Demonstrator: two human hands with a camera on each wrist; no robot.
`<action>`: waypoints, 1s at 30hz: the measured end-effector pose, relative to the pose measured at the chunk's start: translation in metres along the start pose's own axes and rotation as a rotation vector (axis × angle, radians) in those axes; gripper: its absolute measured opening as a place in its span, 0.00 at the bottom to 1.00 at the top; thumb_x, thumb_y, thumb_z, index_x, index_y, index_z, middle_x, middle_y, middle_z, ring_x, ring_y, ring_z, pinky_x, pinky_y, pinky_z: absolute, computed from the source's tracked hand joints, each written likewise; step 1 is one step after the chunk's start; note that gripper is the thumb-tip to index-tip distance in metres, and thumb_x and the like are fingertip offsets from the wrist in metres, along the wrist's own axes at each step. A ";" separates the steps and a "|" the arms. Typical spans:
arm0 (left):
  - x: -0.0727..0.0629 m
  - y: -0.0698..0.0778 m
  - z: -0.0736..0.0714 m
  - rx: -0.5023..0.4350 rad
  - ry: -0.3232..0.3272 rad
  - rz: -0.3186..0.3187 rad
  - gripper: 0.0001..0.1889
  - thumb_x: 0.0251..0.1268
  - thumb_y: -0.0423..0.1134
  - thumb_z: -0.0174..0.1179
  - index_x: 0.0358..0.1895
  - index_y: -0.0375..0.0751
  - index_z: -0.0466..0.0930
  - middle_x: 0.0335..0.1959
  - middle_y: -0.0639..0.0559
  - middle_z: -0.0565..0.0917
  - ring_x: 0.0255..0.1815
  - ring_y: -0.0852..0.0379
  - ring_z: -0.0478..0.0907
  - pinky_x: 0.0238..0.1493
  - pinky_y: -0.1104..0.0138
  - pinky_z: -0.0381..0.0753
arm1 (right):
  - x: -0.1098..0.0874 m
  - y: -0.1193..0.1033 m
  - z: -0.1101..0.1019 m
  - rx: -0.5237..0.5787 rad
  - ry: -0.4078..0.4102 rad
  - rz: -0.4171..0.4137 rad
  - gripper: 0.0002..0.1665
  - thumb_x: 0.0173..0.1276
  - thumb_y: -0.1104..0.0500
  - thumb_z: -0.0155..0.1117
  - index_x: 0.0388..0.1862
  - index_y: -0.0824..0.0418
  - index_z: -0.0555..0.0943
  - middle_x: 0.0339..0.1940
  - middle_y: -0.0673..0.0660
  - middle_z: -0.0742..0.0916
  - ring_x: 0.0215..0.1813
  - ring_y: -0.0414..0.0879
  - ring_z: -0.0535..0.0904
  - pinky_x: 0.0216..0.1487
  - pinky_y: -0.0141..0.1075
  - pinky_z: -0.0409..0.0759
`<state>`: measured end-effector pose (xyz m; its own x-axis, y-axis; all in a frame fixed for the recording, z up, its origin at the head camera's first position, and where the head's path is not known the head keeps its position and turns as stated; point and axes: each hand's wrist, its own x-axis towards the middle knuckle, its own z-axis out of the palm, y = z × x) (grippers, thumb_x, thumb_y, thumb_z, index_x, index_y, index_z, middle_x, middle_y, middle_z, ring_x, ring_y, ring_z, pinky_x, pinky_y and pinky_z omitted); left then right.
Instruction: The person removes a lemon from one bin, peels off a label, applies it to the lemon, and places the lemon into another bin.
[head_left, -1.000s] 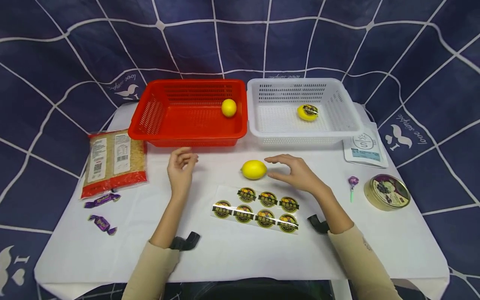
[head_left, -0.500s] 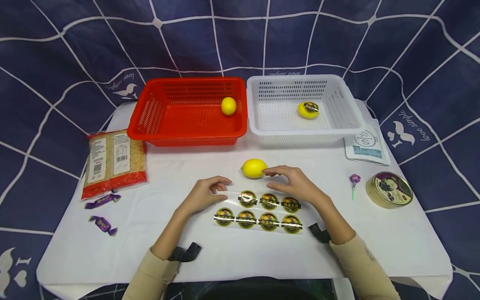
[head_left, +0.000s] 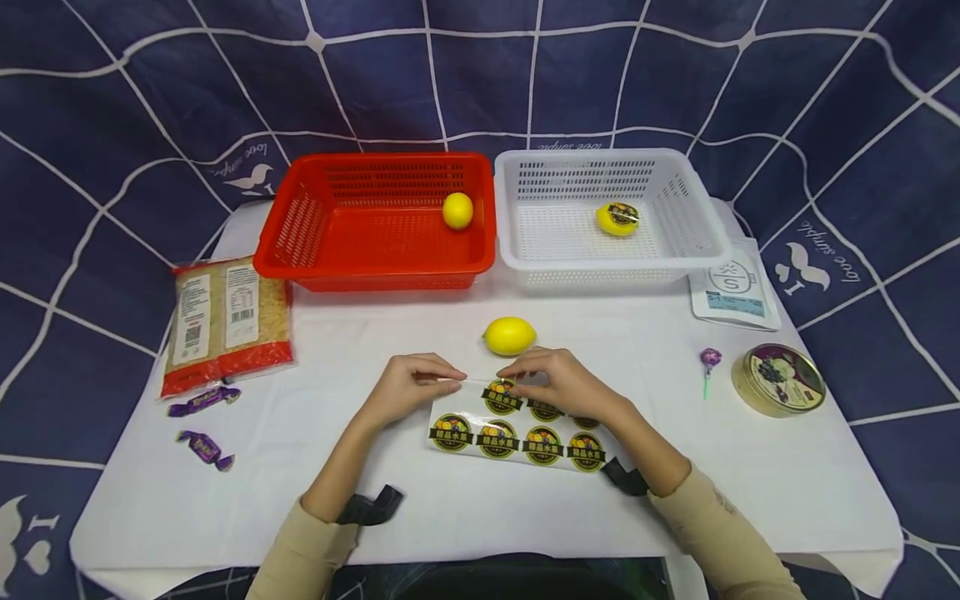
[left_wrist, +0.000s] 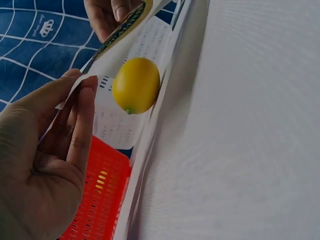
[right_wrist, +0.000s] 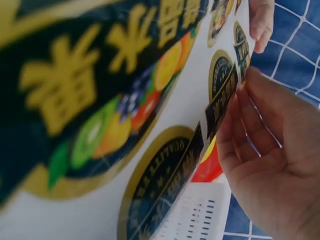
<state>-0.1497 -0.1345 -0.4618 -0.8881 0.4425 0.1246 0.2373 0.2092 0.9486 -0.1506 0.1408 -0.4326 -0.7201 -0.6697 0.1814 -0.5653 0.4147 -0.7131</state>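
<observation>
A sheet of round fruit stickers [head_left: 468, 404] lies in front of the person, its far edge lifted. At its far left corner my left hand [head_left: 405, 390] pinches the edge between thumb and fingers, as the left wrist view also shows. My right hand [head_left: 561, 385] pinches the same edge farther right, by the first sticker of the far row, covering part of that row. Up close in the right wrist view, the right hand [right_wrist: 275, 155] holds the bent sheet [right_wrist: 195, 95]. Just beyond the hands a lemon [head_left: 510, 336] rests on the table, touched by neither.
A red basket [head_left: 375, 282] with one lemon [head_left: 457, 211] stands behind; beside it is a white basket [head_left: 615, 271] with a stickered lemon [head_left: 618, 219]. Left are a grain bag [head_left: 228, 321] and candies [head_left: 206, 448]. Right are a pouch [head_left: 733, 287], lollipop [head_left: 709, 360] and round tin [head_left: 778, 380].
My left hand has come right and down to the sheet's corner and grips it. My right hand has left the lemon's side, moving left and down onto the sheet's edge, which is now raised.
</observation>
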 end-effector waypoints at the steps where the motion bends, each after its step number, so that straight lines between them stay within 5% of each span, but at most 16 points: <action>1: 0.000 0.001 0.000 -0.006 0.000 -0.001 0.08 0.52 0.33 0.68 0.37 0.43 0.87 0.34 0.53 0.84 0.35 0.57 0.80 0.37 0.67 0.82 | 0.000 0.001 0.000 0.000 0.016 -0.007 0.14 0.58 0.61 0.69 0.45 0.56 0.84 0.41 0.44 0.85 0.46 0.37 0.78 0.47 0.35 0.78; 8: 0.000 0.001 0.000 -0.017 0.001 0.008 0.07 0.51 0.33 0.68 0.36 0.41 0.87 0.33 0.52 0.84 0.34 0.57 0.80 0.35 0.68 0.82 | 0.001 0.002 0.003 0.107 0.053 -0.018 0.08 0.58 0.60 0.69 0.37 0.51 0.85 0.35 0.40 0.85 0.39 0.36 0.78 0.41 0.34 0.78; 14: 0.004 -0.004 -0.005 0.150 -0.014 0.058 0.07 0.51 0.39 0.69 0.36 0.48 0.87 0.33 0.58 0.83 0.33 0.59 0.80 0.35 0.68 0.82 | 0.000 -0.006 -0.010 0.317 0.106 0.097 0.07 0.58 0.64 0.68 0.36 0.57 0.85 0.33 0.48 0.86 0.36 0.43 0.78 0.39 0.39 0.78; 18: 0.017 -0.001 -0.007 0.261 0.056 0.091 0.18 0.48 0.40 0.71 0.46 0.45 0.82 0.42 0.52 0.82 0.42 0.55 0.79 0.46 0.63 0.80 | 0.001 -0.020 -0.029 0.257 0.191 0.139 0.06 0.58 0.68 0.66 0.36 0.64 0.84 0.31 0.55 0.86 0.32 0.44 0.77 0.37 0.36 0.78; 21: 0.030 0.020 -0.002 0.242 0.095 0.100 0.29 0.47 0.36 0.72 0.57 0.39 0.74 0.51 0.44 0.78 0.52 0.49 0.75 0.54 0.56 0.75 | 0.001 -0.024 -0.040 0.195 0.236 0.179 0.06 0.58 0.68 0.66 0.36 0.66 0.84 0.31 0.56 0.86 0.33 0.45 0.77 0.37 0.34 0.78; 25: 0.049 0.037 0.014 0.169 0.063 0.129 0.36 0.45 0.29 0.71 0.62 0.32 0.67 0.59 0.40 0.72 0.60 0.45 0.69 0.59 0.52 0.70 | 0.004 -0.020 -0.048 0.157 0.285 0.198 0.07 0.59 0.68 0.65 0.37 0.67 0.84 0.33 0.58 0.86 0.34 0.48 0.79 0.39 0.37 0.79; 30: 0.066 0.012 0.031 0.116 0.000 0.158 0.39 0.43 0.28 0.72 0.63 0.32 0.65 0.61 0.40 0.71 0.60 0.46 0.69 0.60 0.58 0.69 | 0.012 0.011 -0.045 0.170 0.299 0.204 0.07 0.60 0.65 0.66 0.37 0.63 0.85 0.34 0.56 0.87 0.35 0.48 0.79 0.40 0.39 0.79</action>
<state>-0.1937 -0.0757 -0.4508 -0.8363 0.4777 0.2692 0.4174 0.2364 0.8774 -0.1833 0.1652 -0.4075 -0.9103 -0.3648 0.1959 -0.3420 0.3957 -0.8523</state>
